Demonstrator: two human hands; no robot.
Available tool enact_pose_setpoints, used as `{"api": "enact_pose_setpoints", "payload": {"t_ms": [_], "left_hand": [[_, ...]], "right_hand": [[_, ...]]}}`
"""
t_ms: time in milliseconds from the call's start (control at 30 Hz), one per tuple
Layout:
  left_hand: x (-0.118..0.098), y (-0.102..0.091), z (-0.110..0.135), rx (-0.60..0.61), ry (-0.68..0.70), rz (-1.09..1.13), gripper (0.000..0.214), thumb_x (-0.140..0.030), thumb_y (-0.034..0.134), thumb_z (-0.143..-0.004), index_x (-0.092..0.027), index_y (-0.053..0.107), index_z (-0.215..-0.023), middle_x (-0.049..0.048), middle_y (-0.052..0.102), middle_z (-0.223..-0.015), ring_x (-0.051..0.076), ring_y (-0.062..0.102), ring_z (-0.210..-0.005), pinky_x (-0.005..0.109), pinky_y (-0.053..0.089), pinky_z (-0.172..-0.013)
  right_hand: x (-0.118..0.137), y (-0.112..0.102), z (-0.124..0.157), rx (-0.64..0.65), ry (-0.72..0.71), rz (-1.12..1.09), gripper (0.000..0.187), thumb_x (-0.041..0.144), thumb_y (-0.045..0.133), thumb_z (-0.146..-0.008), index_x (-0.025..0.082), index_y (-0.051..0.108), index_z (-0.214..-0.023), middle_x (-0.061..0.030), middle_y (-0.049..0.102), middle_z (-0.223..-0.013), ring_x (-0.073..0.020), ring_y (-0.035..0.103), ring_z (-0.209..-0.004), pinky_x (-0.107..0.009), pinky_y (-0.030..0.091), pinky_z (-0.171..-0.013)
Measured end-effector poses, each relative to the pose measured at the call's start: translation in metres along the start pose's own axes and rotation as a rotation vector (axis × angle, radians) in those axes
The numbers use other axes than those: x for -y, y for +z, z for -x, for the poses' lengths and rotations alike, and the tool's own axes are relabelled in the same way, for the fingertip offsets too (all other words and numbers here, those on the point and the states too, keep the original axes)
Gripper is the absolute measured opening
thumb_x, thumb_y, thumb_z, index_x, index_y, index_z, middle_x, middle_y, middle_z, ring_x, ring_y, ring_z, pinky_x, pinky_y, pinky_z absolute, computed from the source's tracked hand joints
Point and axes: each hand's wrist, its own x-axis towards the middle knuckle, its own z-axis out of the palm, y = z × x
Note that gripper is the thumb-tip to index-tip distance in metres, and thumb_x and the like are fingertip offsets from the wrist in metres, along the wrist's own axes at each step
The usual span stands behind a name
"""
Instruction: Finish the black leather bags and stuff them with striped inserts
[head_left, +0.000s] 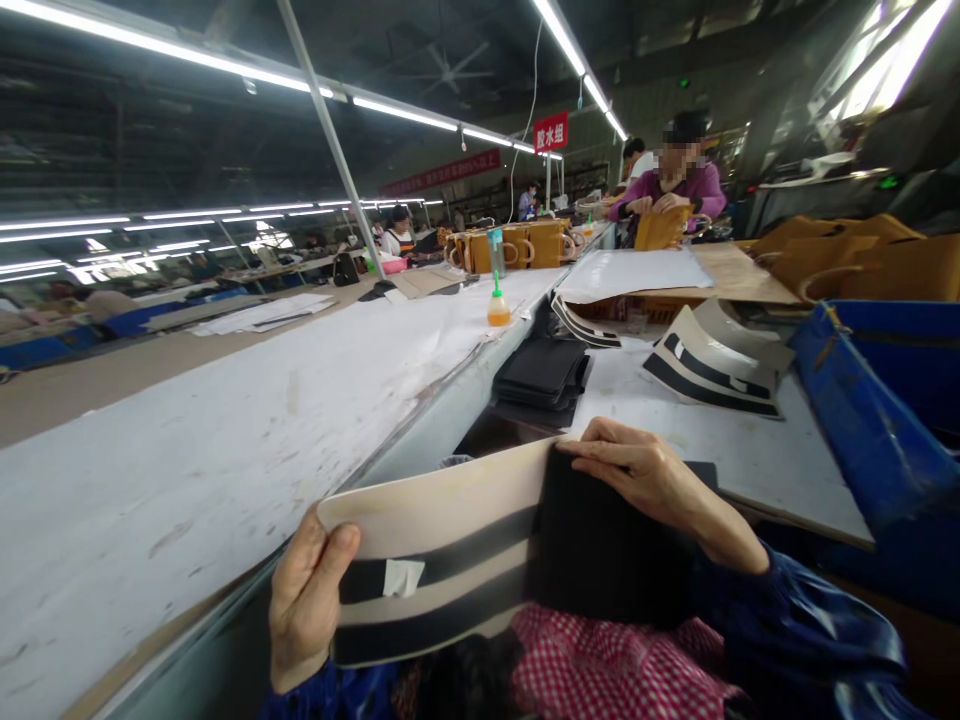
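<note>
My left hand (304,600) grips the left end of a cream panel with black stripes (442,540), thumb on its face. A small white sticker sits on one stripe. My right hand (645,480) presses a black fabric piece (600,550) onto the right part of that panel, fingers curled over its top edge. Both are held over my lap, above a red checked cloth (607,670).
A long white conveyor table (225,430) runs on the left. Stacked black pieces (544,370), striped panels (712,365), an orange glue bottle (498,305) and a blue bin (870,400) lie ahead. A person in purple (675,190) handles tan bags farther back.
</note>
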Motion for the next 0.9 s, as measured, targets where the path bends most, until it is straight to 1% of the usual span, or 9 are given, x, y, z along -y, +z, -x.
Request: {"api": "enact_pose_setpoints", "payload": {"t_ms": [100,200,300,367,500,567,633,767,900], "left_hand": [[-0.004,-0.002,-0.004,-0.016,-0.006,-0.015,0.032,-0.042,0.071,-0.083,-0.018,0.073,-0.103,0.0040,0.073,-0.099,0.027,0.065,-0.104,0.034,0.046,-0.103],[-0.008,0.000,-0.008,-0.010,-0.058,-0.031,0.036,-0.042,0.070,-0.084,-0.018,0.070,-0.111,0.0063,0.071,-0.112,0.028,0.062,-0.113,0.034,0.044,-0.106],[-0.011,0.013,-0.008,-0.004,-0.078,-0.081,0.041,-0.045,0.068,-0.086,-0.017,0.068,-0.115,0.0089,0.070,-0.118,0.029,0.059,-0.121,0.036,0.041,-0.110],[-0.012,0.029,-0.006,0.058,-0.067,-0.144,0.042,-0.047,0.066,-0.087,-0.016,0.067,-0.115,0.0093,0.071,-0.115,0.029,0.059,-0.120,0.035,0.043,-0.107],[-0.020,0.066,0.000,0.298,-0.004,-0.242,0.034,-0.044,0.054,-0.094,-0.016,0.068,-0.109,0.0073,0.073,-0.091,0.025,0.068,-0.092,0.032,0.052,-0.084],[-0.026,0.079,0.005,0.377,0.014,-0.210,0.032,-0.041,0.051,-0.097,-0.017,0.068,-0.110,0.0058,0.072,-0.089,0.023,0.069,-0.085,0.031,0.053,-0.079],[-0.032,0.088,0.009,0.404,0.013,-0.130,0.031,-0.038,0.048,-0.099,-0.019,0.066,-0.116,0.0060,0.074,-0.099,0.023,0.069,-0.092,0.031,0.053,-0.083],[-0.041,0.095,0.017,0.407,0.005,0.023,0.034,-0.035,0.046,-0.100,-0.021,0.062,-0.127,0.0071,0.070,-0.123,0.025,0.064,-0.116,0.032,0.050,-0.100],[-0.043,0.095,0.023,0.421,0.015,0.071,0.036,-0.031,0.045,-0.100,-0.023,0.060,-0.131,0.0059,0.068,-0.129,0.025,0.062,-0.123,0.034,0.050,-0.105]], "right_hand": [[-0.009,-0.006,0.005,-0.016,0.041,0.010,0.028,0.033,0.054,-0.098,0.019,0.077,-0.107,-0.0017,0.060,-0.072,-0.0096,0.059,-0.061,-0.018,0.048,-0.054],[-0.013,-0.019,0.010,-0.096,0.055,-0.002,0.025,0.034,0.058,-0.096,0.022,0.078,-0.104,-0.0014,0.062,-0.072,-0.0096,0.059,-0.060,-0.019,0.048,-0.054],[-0.004,-0.032,0.007,-0.128,0.022,-0.070,0.021,0.032,0.062,-0.094,0.025,0.078,-0.107,-0.0017,0.064,-0.073,-0.0108,0.061,-0.062,-0.019,0.049,-0.053],[0.006,-0.035,-0.001,-0.119,-0.038,-0.157,0.022,0.026,0.063,-0.093,0.027,0.077,-0.110,-0.0025,0.065,-0.075,-0.0115,0.062,-0.063,-0.018,0.049,-0.051],[0.034,-0.021,-0.024,-0.138,-0.173,-0.285,0.024,0.019,0.063,-0.093,0.026,0.076,-0.111,-0.0043,0.068,-0.080,-0.0126,0.066,-0.066,-0.018,0.052,-0.052],[0.046,-0.008,-0.035,-0.149,-0.219,-0.275,0.022,0.018,0.063,-0.093,0.025,0.075,-0.110,-0.0040,0.070,-0.082,-0.0121,0.067,-0.067,-0.018,0.054,-0.054],[0.055,0.004,-0.043,-0.180,-0.254,-0.226,0.022,0.015,0.062,-0.093,0.023,0.074,-0.109,-0.0039,0.071,-0.085,-0.0112,0.068,-0.070,-0.017,0.056,-0.058],[0.063,0.019,-0.047,-0.297,-0.288,-0.073,0.019,0.012,0.065,-0.091,0.021,0.075,-0.103,-0.0031,0.070,-0.083,-0.0105,0.067,-0.070,-0.019,0.057,-0.063],[0.069,0.022,-0.044,-0.345,-0.282,0.013,0.019,0.015,0.066,-0.090,0.024,0.076,-0.104,-0.0022,0.068,-0.079,-0.0109,0.065,-0.066,-0.020,0.055,-0.059]]}}
